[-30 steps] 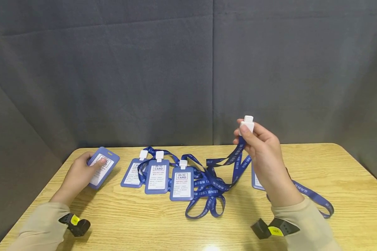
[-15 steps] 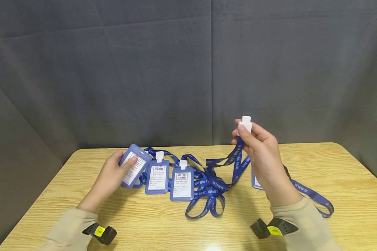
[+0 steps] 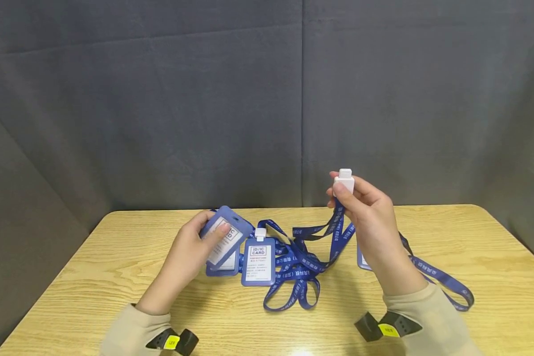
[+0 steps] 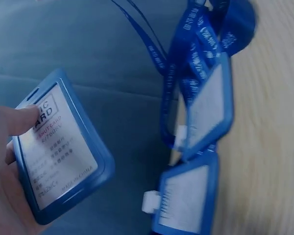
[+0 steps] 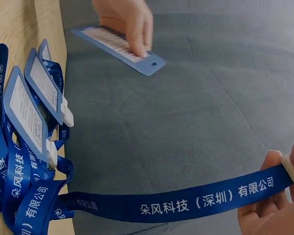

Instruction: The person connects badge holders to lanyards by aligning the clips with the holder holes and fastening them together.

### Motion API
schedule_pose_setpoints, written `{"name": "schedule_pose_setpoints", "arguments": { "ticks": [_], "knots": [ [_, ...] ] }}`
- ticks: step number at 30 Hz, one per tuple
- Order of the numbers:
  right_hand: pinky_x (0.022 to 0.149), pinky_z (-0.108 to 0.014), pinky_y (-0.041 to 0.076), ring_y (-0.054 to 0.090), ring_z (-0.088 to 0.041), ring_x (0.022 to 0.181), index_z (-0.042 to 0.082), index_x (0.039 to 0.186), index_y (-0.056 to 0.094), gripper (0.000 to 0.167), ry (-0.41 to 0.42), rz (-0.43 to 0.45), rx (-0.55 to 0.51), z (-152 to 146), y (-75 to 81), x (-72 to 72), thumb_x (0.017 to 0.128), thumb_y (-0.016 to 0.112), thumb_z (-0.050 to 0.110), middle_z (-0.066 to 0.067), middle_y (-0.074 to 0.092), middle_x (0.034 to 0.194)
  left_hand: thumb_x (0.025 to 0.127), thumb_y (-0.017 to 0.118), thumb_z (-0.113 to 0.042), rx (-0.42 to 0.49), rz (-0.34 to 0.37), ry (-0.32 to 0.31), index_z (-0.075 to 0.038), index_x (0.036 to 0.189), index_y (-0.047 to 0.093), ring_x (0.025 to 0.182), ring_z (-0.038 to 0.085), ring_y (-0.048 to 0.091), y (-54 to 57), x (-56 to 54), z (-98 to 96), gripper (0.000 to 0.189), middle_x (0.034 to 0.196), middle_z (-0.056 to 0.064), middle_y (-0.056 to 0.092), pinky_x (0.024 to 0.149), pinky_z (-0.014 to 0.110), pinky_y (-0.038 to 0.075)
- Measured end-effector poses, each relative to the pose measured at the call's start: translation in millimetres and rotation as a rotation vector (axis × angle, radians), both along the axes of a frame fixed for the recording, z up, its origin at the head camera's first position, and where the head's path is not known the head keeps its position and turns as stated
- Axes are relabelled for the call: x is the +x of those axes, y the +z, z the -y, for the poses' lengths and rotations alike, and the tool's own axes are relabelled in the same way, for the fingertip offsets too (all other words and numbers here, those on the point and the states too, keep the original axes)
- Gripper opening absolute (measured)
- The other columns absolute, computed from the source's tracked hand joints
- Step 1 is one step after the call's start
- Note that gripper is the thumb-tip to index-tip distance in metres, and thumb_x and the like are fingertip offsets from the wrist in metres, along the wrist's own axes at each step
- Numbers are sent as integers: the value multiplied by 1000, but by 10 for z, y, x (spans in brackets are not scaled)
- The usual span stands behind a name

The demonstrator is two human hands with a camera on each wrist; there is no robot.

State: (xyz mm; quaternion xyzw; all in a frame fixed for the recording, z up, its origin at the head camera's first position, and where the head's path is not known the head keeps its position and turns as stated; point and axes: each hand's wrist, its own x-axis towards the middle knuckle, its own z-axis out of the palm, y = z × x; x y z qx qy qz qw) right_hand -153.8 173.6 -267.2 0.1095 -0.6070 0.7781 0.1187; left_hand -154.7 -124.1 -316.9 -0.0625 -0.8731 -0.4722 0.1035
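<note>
My left hand (image 3: 191,247) grips a blue badge holder (image 3: 226,236) with a white ID/IC card, thumb across its face. Its bare slot is at the top, tilted to the right. It is raised in front of another badge holder (image 3: 222,270) lying on the table. Higher up on the right, my right hand (image 3: 374,217) pinches the white clip (image 3: 344,184) of a blue lanyard (image 3: 336,225). The lanyard strap (image 5: 186,203) hangs from that clip to the tabletop. In the left wrist view, the held badge holder (image 4: 63,152) is apart from the others.
A badge holder (image 3: 259,264) with a white clip lies beside tangled lanyards (image 3: 302,269) on the wooden table (image 3: 115,277). Another badge holder (image 3: 362,258) is partly hidden by my right arm, with a strap loop (image 3: 449,282) nearby. A grey curtain (image 3: 231,109) stands behind.
My left hand has carried the badge holder rightward from the table's left side, over the lying badge holders, towards my right hand. The right hand with the clip has barely shifted.
</note>
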Motion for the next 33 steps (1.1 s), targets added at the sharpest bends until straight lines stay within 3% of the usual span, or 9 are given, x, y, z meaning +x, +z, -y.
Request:
{"name": "schedule_pose_setpoints", "arguments": {
  "ticks": [4,8,12,17,21,26,33],
  "knots": [
    [94,-30,46,63,-15,84,14,109,73,15,1,-11,-3,-3,5,-5,97,65,15,1,70,97,96,68,-31,-131,-39,9,-14,116,65,86,22,59,92,80,-123,26,105,5,69,76,38,46],
    [93,-31,46,62,-14,81,12,112,72,16,10,-25,7,-11,16,-7,97,65,14,1,70,94,94,70,-34,-179,-56,-30,-19,113,66,83,19,59,151,143,-222,25,99,1,70,76,38,46],
    [95,-33,43,62,-13,75,7,116,64,20,16,-15,52,-24,35,3,97,66,13,3,71,88,92,72,-31,-125,-37,-71,-18,111,67,83,17,58,173,198,-296,23,95,-1,68,78,37,47],
    [98,-38,35,62,-12,71,9,110,55,20,31,6,152,-47,41,49,95,68,14,5,73,87,92,72,-32,-47,-19,-143,-19,107,68,81,16,58,196,268,-374,20,92,-2,65,76,36,48],
    [87,-33,44,61,-14,72,11,111,60,20,34,-24,241,-62,27,69,94,70,16,4,74,90,92,72,-34,-13,0,-178,-20,105,68,74,16,59,229,321,-422,19,87,-2,65,68,35,49],
    [72,-26,51,61,-17,78,11,116,66,24,44,-74,327,-76,29,82,94,71,16,1,74,95,91,73,-33,-22,-14,-182,-19,101,69,71,15,59,237,335,-447,18,83,-3,65,64,34,49],
    [77,-29,53,64,-19,90,11,119,69,28,1,-123,531,-50,67,130,92,73,20,1,73,108,89,76,-32,-10,-14,-173,-20,99,72,68,14,61,225,334,-444,16,84,-4,68,59,31,51]
  ]
}}
